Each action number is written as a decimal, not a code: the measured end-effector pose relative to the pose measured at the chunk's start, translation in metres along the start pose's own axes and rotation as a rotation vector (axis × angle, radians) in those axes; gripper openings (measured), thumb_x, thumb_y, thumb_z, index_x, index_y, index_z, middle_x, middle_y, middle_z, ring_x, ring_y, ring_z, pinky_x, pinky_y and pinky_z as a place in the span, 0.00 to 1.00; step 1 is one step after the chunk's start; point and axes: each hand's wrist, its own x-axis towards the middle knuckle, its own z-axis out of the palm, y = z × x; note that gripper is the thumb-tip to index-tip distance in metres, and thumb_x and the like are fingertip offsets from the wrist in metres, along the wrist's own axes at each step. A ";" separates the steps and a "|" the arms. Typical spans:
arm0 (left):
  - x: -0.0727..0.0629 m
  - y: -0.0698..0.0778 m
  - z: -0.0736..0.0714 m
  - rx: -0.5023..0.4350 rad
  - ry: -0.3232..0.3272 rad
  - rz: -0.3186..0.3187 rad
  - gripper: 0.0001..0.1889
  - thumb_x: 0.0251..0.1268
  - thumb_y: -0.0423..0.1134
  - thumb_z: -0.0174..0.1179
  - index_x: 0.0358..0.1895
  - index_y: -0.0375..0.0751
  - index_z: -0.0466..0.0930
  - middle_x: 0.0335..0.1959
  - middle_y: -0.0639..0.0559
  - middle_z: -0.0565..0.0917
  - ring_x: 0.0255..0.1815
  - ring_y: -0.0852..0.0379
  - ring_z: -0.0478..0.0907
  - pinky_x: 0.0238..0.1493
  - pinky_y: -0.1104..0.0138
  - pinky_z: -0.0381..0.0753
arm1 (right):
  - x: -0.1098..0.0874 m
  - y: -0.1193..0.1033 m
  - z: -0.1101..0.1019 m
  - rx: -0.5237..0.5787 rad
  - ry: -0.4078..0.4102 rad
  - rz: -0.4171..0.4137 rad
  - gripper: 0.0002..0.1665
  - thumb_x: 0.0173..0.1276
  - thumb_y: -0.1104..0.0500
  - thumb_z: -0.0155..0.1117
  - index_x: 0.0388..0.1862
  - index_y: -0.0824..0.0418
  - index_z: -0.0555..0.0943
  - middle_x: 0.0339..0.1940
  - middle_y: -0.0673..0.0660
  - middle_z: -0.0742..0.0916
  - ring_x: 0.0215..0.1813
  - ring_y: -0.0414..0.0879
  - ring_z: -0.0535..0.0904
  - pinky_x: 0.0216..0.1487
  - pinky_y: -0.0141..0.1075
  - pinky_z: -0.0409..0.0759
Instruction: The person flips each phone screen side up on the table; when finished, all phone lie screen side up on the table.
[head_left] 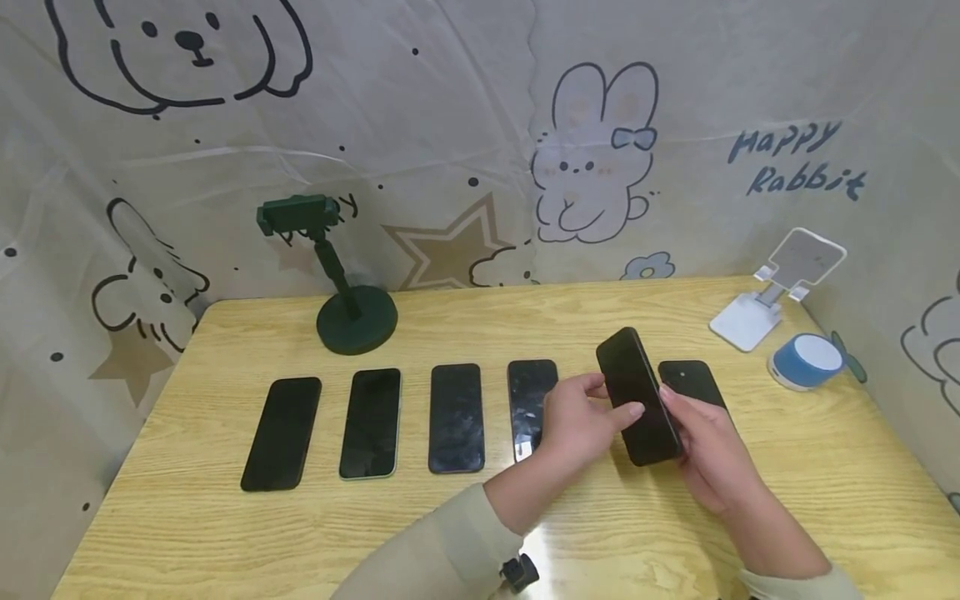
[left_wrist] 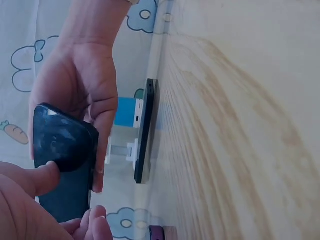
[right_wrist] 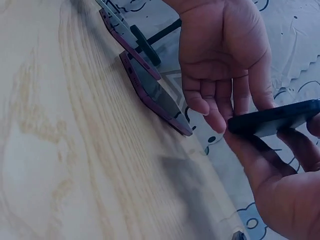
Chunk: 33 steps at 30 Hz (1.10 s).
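Both hands hold a black smartphone (head_left: pixel 626 387) above the table, tilted, with its dark screen up. My left hand (head_left: pixel 581 421) has its thumb on the screen and its fingers at the left edge; in the left wrist view that thumb presses the phone (left_wrist: pixel 70 145). Along the opposite edge, my right hand (head_left: pixel 712 454) grips the phone, its fingers partly underneath in the right wrist view. Behind the right hand lies another dark phone (head_left: pixel 692 383), partly covered. A phone (head_left: pixel 531 392) beside the left hand is half hidden by it.
Further left, a phone with a pale edge (head_left: pixel 371 423) lies between two dark phones (head_left: pixel 281 433) on the wooden table (head_left: pixel 187 517). A dark green phone stand (head_left: pixel 356 321) is behind them. At the back right are a white stand (head_left: pixel 806 260) and a blue-and-white cylinder (head_left: pixel 795 362).
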 end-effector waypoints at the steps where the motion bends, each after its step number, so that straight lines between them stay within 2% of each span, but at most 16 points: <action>1: 0.000 0.001 0.000 -0.013 0.000 0.001 0.32 0.47 0.42 0.81 0.57 0.33 0.82 0.38 0.57 0.83 0.38 0.60 0.82 0.37 0.66 0.80 | 0.000 -0.001 0.000 0.004 -0.002 -0.005 0.22 0.83 0.58 0.46 0.46 0.56 0.90 0.39 0.54 0.90 0.40 0.42 0.86 0.38 0.38 0.85; 7: 0.002 0.003 0.001 -0.101 0.041 -0.038 0.31 0.46 0.35 0.81 0.57 0.36 0.82 0.38 0.59 0.82 0.34 0.61 0.79 0.36 0.64 0.81 | 0.000 -0.005 0.000 -0.009 0.029 -0.053 0.17 0.80 0.63 0.52 0.57 0.61 0.85 0.49 0.55 0.88 0.48 0.45 0.86 0.42 0.41 0.84; 11: 0.004 -0.001 0.001 -0.168 0.054 -0.076 0.27 0.47 0.26 0.77 0.55 0.38 0.83 0.38 0.58 0.80 0.33 0.60 0.78 0.34 0.64 0.82 | 0.001 -0.006 -0.001 -0.093 0.167 -0.038 0.17 0.76 0.64 0.59 0.60 0.62 0.83 0.49 0.51 0.88 0.46 0.44 0.86 0.40 0.39 0.84; 14: 0.005 -0.004 0.002 -0.219 0.055 -0.097 0.26 0.48 0.19 0.72 0.54 0.37 0.83 0.37 0.57 0.79 0.32 0.59 0.78 0.33 0.64 0.82 | 0.003 -0.007 -0.002 -0.229 0.287 0.022 0.19 0.73 0.63 0.64 0.61 0.63 0.82 0.46 0.46 0.88 0.42 0.40 0.84 0.37 0.34 0.84; 17: 0.006 -0.006 0.002 -0.251 0.047 -0.098 0.25 0.48 0.16 0.68 0.53 0.36 0.83 0.36 0.56 0.78 0.31 0.59 0.78 0.32 0.65 0.81 | 0.004 -0.006 -0.004 -0.322 0.342 0.061 0.22 0.72 0.64 0.65 0.64 0.66 0.79 0.45 0.44 0.87 0.41 0.37 0.83 0.35 0.32 0.83; 24: 0.003 -0.008 0.004 -0.223 -0.003 -0.067 0.28 0.47 0.15 0.63 0.56 0.32 0.81 0.36 0.54 0.79 0.30 0.58 0.78 0.30 0.67 0.80 | 0.005 -0.001 -0.011 -0.483 0.366 0.113 0.26 0.73 0.61 0.65 0.66 0.71 0.75 0.45 0.45 0.86 0.41 0.36 0.82 0.36 0.33 0.83; 27: 0.001 -0.008 0.004 -0.210 -0.030 -0.072 0.29 0.47 0.16 0.63 0.58 0.30 0.80 0.37 0.53 0.78 0.31 0.58 0.78 0.33 0.66 0.80 | 0.006 0.000 -0.012 -0.511 0.342 0.143 0.28 0.73 0.61 0.64 0.67 0.72 0.74 0.50 0.53 0.86 0.43 0.36 0.83 0.39 0.34 0.84; 31: 0.001 -0.007 0.005 -0.192 -0.026 -0.069 0.28 0.47 0.17 0.64 0.58 0.30 0.80 0.38 0.53 0.79 0.32 0.59 0.77 0.37 0.65 0.81 | 0.007 0.001 -0.012 -0.521 0.292 0.154 0.28 0.75 0.62 0.61 0.69 0.74 0.70 0.59 0.67 0.81 0.47 0.36 0.83 0.44 0.37 0.83; 33: 0.001 -0.007 0.005 -0.183 -0.024 -0.073 0.27 0.48 0.18 0.64 0.57 0.31 0.81 0.39 0.52 0.80 0.34 0.58 0.77 0.39 0.63 0.81 | 0.007 0.000 -0.011 -0.542 0.282 0.150 0.28 0.75 0.62 0.61 0.69 0.75 0.70 0.61 0.71 0.79 0.48 0.35 0.82 0.45 0.37 0.83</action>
